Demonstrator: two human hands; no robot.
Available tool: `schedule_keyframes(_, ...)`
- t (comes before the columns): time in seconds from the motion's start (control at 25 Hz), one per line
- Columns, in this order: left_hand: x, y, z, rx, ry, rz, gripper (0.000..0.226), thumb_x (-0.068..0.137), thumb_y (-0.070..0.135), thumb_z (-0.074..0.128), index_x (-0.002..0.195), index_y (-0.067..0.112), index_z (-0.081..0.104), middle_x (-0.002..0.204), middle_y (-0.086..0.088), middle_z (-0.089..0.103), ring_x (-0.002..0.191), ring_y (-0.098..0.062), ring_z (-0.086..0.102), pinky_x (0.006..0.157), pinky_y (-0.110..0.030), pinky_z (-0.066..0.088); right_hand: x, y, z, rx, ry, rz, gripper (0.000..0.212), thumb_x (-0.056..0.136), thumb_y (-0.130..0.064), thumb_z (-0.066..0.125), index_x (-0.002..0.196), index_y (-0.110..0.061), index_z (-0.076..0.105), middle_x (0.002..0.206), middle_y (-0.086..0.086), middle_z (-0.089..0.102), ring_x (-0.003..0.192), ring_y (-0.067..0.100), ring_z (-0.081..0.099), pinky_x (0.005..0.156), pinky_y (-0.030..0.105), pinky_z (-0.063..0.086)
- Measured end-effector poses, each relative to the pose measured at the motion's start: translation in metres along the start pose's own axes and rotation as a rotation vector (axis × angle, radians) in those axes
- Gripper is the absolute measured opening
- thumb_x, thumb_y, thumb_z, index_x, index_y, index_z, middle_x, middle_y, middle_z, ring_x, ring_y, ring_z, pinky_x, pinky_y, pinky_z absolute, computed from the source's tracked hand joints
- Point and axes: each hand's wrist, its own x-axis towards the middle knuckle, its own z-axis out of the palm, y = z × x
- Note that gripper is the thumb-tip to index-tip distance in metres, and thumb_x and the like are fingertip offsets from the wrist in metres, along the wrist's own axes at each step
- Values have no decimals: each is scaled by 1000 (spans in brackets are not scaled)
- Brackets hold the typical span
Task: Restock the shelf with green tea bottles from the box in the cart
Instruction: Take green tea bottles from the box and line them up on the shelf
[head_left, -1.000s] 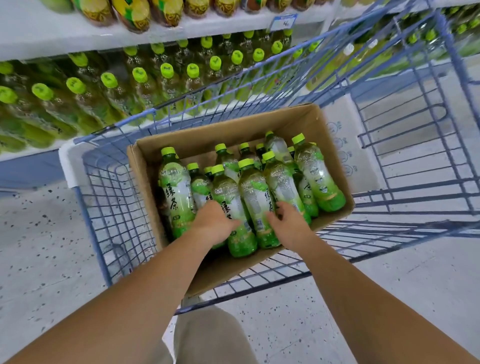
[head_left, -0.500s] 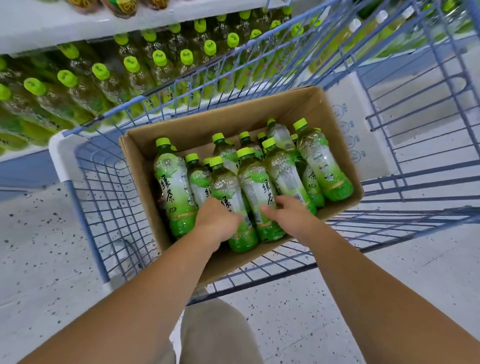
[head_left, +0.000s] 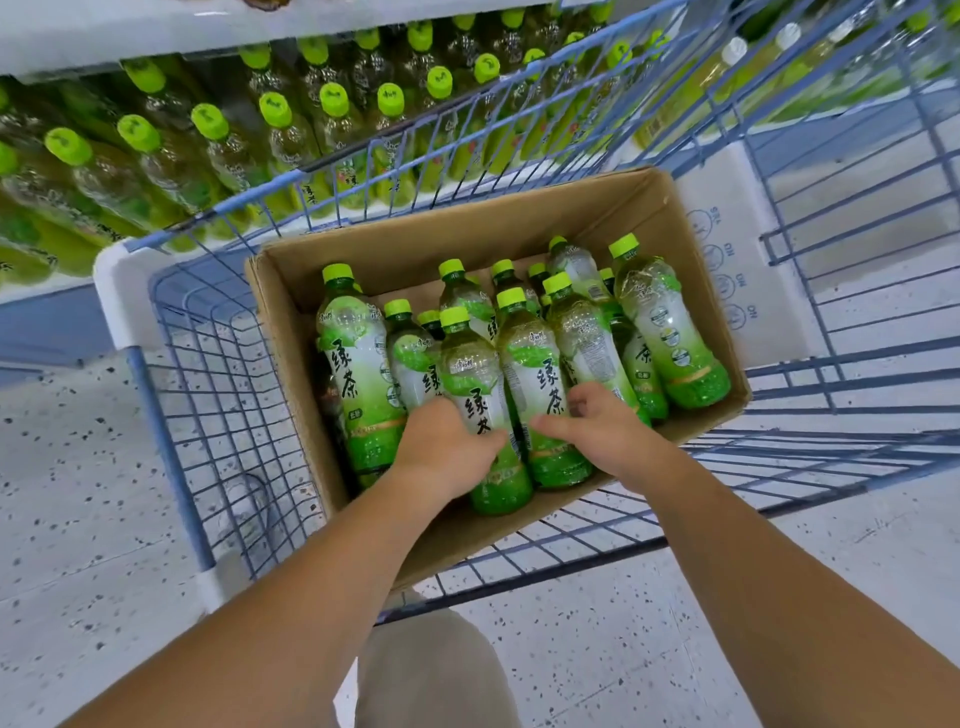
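An open cardboard box (head_left: 467, 228) sits tilted in a blue wire cart (head_left: 171, 415). It holds several green tea bottles with lime caps, all leaning toward me. My left hand (head_left: 447, 447) grips the lower half of a middle bottle (head_left: 475, 374). Beside it, my right hand (head_left: 597, 431) grips the neighbouring bottle (head_left: 535, 364), thumb across its front and fingers curled behind. Both bottles still lie among the others in the box. Beyond the cart, the shelf (head_left: 130, 36) carries rows of matching green tea bottles (head_left: 208, 135).
A white printed carton (head_left: 727, 234) stands in the cart to the right of the box. The cart's wire walls rise between the box and the shelf. Speckled floor (head_left: 78, 519) lies to the left and below. My trouser leg shows at the bottom.
Both hands have closed further round the two middle bottles. The view has tilted down, so the upper shelf has slid out of frame.
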Motion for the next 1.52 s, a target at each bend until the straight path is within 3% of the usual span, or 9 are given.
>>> schedule_keyframes(0.08, -4, -5, 4, -108, 70, -11, 29, 83, 31, 76, 89, 5, 64, 76, -4, 70, 64, -12, 66, 48, -28, 51, -1, -2, 3, 25, -37, -45, 41, 82, -33, 79, 118, -18, 65, 106, -9, 71, 102, 13, 67, 90, 30, 53)
schedule_keyframes(0.2, -8, -7, 8, -230, 146, -56, 46, 76, 32, 80, 103, 12, 49, 86, -1, 64, 73, -13, 64, 55, -29, 52, -1, -8, 4, 30, -36, -55, 25, 82, -28, 78, 106, -24, 71, 98, -7, 75, 94, 12, 70, 88, 34, 57)
schedule_keyframes(0.44, -11, -12, -8, -313, 87, 27, 53, 71, 34, 83, 106, 18, 46, 90, 5, 62, 78, -8, 63, 58, -29, 51, 1, -15, 26, 169, 62, -17, 37, 67, -28, 74, 101, -16, 66, 93, 10, 74, 87, 31, 73, 80, 57, 59)
schedule_keyframes(0.6, -27, -14, -39, -348, 72, 58, 42, 70, 34, 83, 96, 28, 50, 84, 13, 62, 66, 10, 60, 49, -14, 41, -18, -24, 36, 251, 167, -81, 25, 77, -20, 71, 101, -20, 66, 91, 3, 75, 86, 26, 73, 79, 51, 61)
schedule_keyframes(0.88, -51, -27, -134, -425, 178, 110, 41, 71, 29, 84, 100, 25, 55, 92, 6, 66, 78, -7, 66, 68, -32, 54, -70, -88, 75, 272, 223, -202, 19, 82, -16, 71, 97, -26, 64, 82, -10, 72, 77, 8, 67, 63, 27, 54)
schedule_keyframes(1.12, -72, -57, -237, -465, 281, 199, 38, 74, 28, 83, 98, 29, 52, 94, 11, 64, 80, -4, 64, 70, -33, 52, -102, -170, 139, 288, 236, -301, 17, 79, -21, 70, 95, -27, 65, 85, -9, 73, 83, 15, 67, 71, 35, 53)
schedule_keyframes(1.28, -79, -93, -314, -488, 371, 235, 41, 74, 28, 85, 96, 29, 51, 97, 7, 63, 83, -6, 63, 69, -33, 52, -112, -235, 204, 302, 219, -350, 41, 57, -41, 70, 95, -25, 67, 89, -4, 74, 85, 20, 70, 74, 41, 58)
schedule_keyframes(1.4, -79, -120, -372, -461, 448, 246, 44, 71, 28, 87, 95, 28, 50, 96, 4, 63, 83, -9, 64, 71, -35, 55, -114, -279, 247, 288, 181, -389, 22, 74, -28, 72, 94, -25, 65, 87, -5, 72, 79, 17, 68, 71, 37, 56)
schedule_keyframes(1.52, -75, -144, -432, -426, 514, 274, 45, 68, 29, 88, 94, 32, 51, 96, 8, 64, 83, -6, 64, 71, -33, 55, -111, -328, 286, 259, 183, -440, 35, 64, -35, 69, 98, -26, 65, 88, -5, 72, 82, 19, 69, 77, 46, 59)
